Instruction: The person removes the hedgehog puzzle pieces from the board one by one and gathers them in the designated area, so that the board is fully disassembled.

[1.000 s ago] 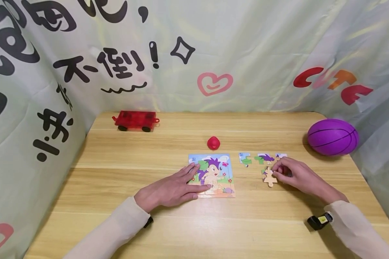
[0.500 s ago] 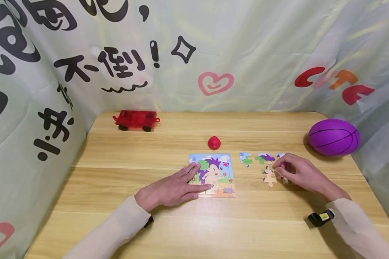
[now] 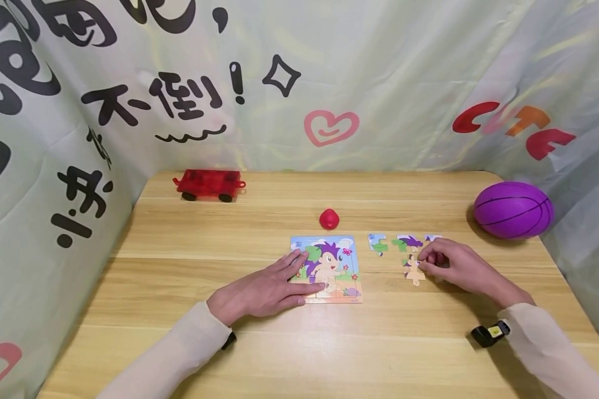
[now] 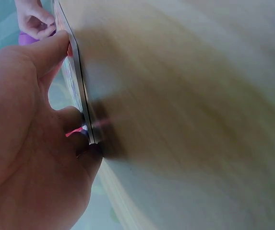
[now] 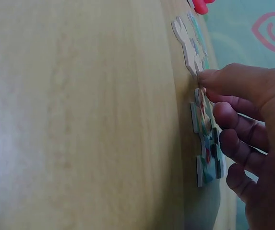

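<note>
The picture puzzle (image 3: 333,266) is laid flat on the table (image 3: 369,343), its left part covered by the left hand (image 3: 259,292), whose fingers are spread. To its right — just beside the other loose pieces (image 3: 409,242) — a puzzle piece (image 3: 414,274) is pinched between thumb and forefinger of the right hand (image 3: 461,269), the remaining fingers being curled.

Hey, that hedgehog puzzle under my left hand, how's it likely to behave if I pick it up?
The puzzle is probably stiff, since its edge looks thin and straight in the left wrist view. Tilted, it might come apart, as faint cut lines run across its picture. Its shiny face suggests it could feel slippery.
</note>
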A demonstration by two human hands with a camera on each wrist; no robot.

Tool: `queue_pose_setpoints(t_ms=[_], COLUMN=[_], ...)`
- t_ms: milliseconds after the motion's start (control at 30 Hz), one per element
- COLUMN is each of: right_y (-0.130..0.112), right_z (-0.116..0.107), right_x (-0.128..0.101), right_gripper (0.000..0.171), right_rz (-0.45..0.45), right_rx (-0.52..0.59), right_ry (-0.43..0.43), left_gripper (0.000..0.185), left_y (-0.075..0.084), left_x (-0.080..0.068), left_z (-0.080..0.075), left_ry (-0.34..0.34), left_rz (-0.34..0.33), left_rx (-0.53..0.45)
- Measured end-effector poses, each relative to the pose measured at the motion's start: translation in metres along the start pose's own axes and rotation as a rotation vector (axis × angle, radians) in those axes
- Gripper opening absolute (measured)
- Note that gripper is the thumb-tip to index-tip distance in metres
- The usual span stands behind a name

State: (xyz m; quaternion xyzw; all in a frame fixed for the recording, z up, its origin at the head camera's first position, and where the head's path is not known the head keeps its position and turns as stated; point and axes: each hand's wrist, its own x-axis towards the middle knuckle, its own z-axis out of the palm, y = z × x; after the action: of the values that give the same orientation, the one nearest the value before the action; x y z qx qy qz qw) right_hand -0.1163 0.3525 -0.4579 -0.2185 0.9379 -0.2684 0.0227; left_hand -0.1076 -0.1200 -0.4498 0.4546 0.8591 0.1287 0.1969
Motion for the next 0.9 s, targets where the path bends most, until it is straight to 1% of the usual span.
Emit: queue_pose_setpoints(t_ms=[167,467,900], right_y=[-0.0013,0.0009,-0.0001], right_z=[0.001,0.0039,0.0055], right_x=[-0.0005,-0.0019,-0.0029], right_gripper=[0.017,0.023,0.024], right_rz=[0.019,-0.049,-0.059], right_rx=[0.002,-0.011,-0.016], right_ry=[-0.011,0.013,0.04], left_gripper=[0.051,0.051,0.051], left_y=[0.0001,0.0004,0.0011], left_x=[0.0002,0.0006,-0.0009], left_z=[0.0004,-0.0002,-0.0009], left_ry=[-0.002,-0.008,0.011], left_rz=[-0.006,-0.007,0.005], left_rx=[0.002,0.0,0.003])
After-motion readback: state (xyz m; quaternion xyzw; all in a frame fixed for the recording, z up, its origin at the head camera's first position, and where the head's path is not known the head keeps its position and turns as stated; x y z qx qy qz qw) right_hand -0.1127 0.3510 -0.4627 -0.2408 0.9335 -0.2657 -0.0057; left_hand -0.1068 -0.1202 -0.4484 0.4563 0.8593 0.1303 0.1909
